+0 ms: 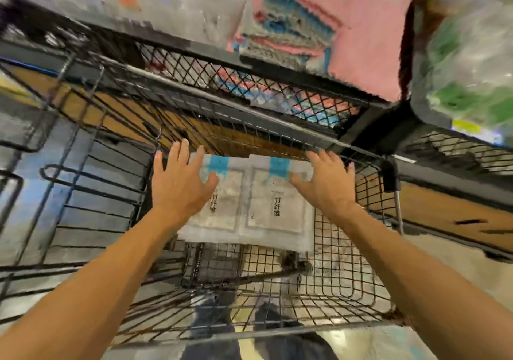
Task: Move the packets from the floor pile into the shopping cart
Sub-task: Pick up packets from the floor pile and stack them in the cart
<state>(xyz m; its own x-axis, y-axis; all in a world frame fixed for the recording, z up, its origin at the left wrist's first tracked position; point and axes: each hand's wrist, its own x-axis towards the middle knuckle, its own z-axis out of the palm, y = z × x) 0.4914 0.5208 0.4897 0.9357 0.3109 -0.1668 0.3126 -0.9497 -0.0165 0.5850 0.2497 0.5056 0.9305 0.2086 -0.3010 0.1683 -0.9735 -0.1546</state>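
Head view: wire shopping cart (347,276) stands beside black mesh shelving (249,82).

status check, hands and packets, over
Left hand and right hand open, fingers spread at packets' far end. Packets inside shopping cart. Nothing in the way.

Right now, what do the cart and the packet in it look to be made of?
Cart: seemingly metal wire, dark and dull; thin welded grid bars, brownish rust-like patches low down.
Packet: probably soft plastic film, slightly glossy, white-grey with blue bands and printed characters; the blur leaves this uncertain. The left hand and right hand touch it.
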